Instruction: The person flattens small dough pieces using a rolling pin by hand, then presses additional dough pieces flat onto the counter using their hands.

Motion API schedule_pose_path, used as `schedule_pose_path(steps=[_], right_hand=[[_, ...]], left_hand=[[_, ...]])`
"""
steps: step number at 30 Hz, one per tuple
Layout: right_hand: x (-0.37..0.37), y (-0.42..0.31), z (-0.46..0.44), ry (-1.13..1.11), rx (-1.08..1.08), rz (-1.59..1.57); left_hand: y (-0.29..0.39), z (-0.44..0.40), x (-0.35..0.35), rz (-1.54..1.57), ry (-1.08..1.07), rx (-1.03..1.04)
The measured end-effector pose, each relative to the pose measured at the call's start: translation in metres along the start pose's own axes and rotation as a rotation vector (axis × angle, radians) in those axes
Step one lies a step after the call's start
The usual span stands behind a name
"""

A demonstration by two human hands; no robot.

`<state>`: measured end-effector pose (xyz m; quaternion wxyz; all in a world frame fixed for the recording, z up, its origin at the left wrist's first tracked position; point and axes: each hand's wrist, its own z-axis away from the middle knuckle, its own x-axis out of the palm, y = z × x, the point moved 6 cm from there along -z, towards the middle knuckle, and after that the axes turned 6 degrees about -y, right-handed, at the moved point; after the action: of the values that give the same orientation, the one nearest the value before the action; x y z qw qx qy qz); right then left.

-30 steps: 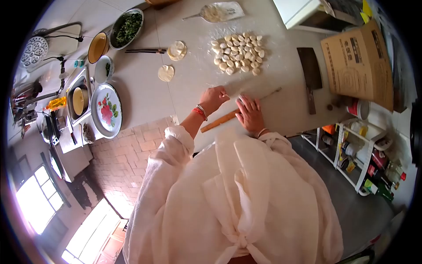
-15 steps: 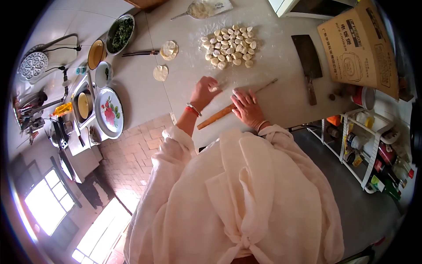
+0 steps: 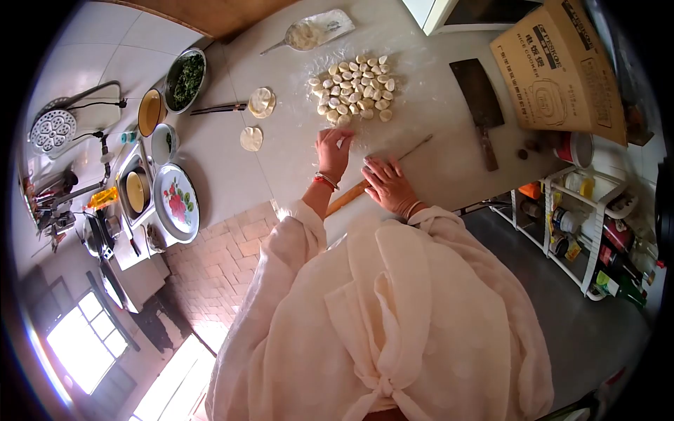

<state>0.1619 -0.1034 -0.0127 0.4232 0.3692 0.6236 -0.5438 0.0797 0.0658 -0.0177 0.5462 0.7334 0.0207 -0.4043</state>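
My left hand [image 3: 333,153], with a bracelet and red band at its wrist, is just below the near edge of a cluster of small pale dough pieces [image 3: 354,88]. Its fingers are curled, and anything between them is hidden. My right hand [image 3: 388,184] lies flat with fingers spread over a wooden rolling pin [image 3: 349,199]. The pin's thin far end [image 3: 423,142] sticks out beyond the fingers. Left of the cluster sit a small stack of round dough wrappers [image 3: 262,102] and a single wrapper [image 3: 251,139].
Chopsticks [image 3: 219,109], a bowl of chopped greens [image 3: 202,78] and a floral tray [image 3: 166,203] stand left. A flour scoop [image 3: 309,34] lies at the back. To the right are a cleaver [image 3: 479,95], a rice cooker box [image 3: 554,77] and a white rack [image 3: 593,238].
My left hand has moved forward, closer to the cluster of dough pieces. My right hand stays on the rolling pin. The whole view has shifted slightly.
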Motion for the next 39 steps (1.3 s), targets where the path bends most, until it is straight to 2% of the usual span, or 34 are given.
schedule_pose_path(steps=[2,5,8,11,13,14,17,20,23,24,27,29,31,33,35,37,39], right_hand=[[0.0,0.001,0.001,0.015,0.002,-0.027],[-0.002,0.0,0.0,0.009,0.0,-0.061],[-0.002,0.001,-0.003,-0.002,-0.004,-0.078],[0.005,0.003,0.006,-0.006,0.014,-0.086],[0.004,0.002,0.008,-0.014,0.008,-0.092],[0.003,0.002,0.003,-0.016,-0.007,-0.099],[0.006,0.001,-0.004,-0.026,-0.019,-0.081],[0.012,0.002,-0.001,-0.063,0.001,-0.058],[0.01,-0.002,0.001,-0.059,-0.008,-0.056],[0.01,-0.003,0.001,-0.05,-0.015,-0.065],[0.002,-0.001,-0.001,-0.003,-0.023,0.01],[0.012,0.001,0.002,0.015,0.008,-0.034],[0.022,0.003,0.005,0.033,0.013,0.021],[0.034,0.007,0.01,0.203,-0.068,0.19],[0.039,0.006,0.012,-0.059,-0.026,0.229],[0.039,0.007,0.007,-0.01,-0.055,0.283],[0.044,0.006,0.012,0.023,-0.082,0.334]], left_hand=[[0.013,0.009,-0.012,-0.248,0.068,0.016],[-0.011,0.015,-0.014,-0.157,-0.072,-0.127],[-0.007,0.009,-0.012,-0.035,-0.07,-0.06],[0.017,0.001,-0.022,-0.158,-0.083,0.139],[0.011,0.017,-0.003,-0.179,-0.321,0.23],[0.005,0.023,-0.001,-0.255,-0.347,0.244],[-0.009,0.038,-0.007,-0.374,-0.359,0.129],[-0.002,0.039,-0.016,-0.487,-0.339,0.14],[0.027,0.02,-0.024,-0.474,-0.139,0.205],[0.022,0.014,-0.013,-0.439,-0.196,0.153],[0.03,-0.011,0.016,-0.649,-0.21,0.26],[0.02,-0.013,0.043,-0.693,-0.473,0.269],[0.018,-0.007,0.048,-0.715,-0.508,0.354],[0.024,-0.011,0.044,-0.689,-0.569,0.314],[0.029,-0.014,0.043,-0.739,-0.661,0.266],[0.032,-0.014,0.041,-0.7,-0.665,0.241],[0.035,-0.014,0.034,-0.642,-0.524,0.277]])
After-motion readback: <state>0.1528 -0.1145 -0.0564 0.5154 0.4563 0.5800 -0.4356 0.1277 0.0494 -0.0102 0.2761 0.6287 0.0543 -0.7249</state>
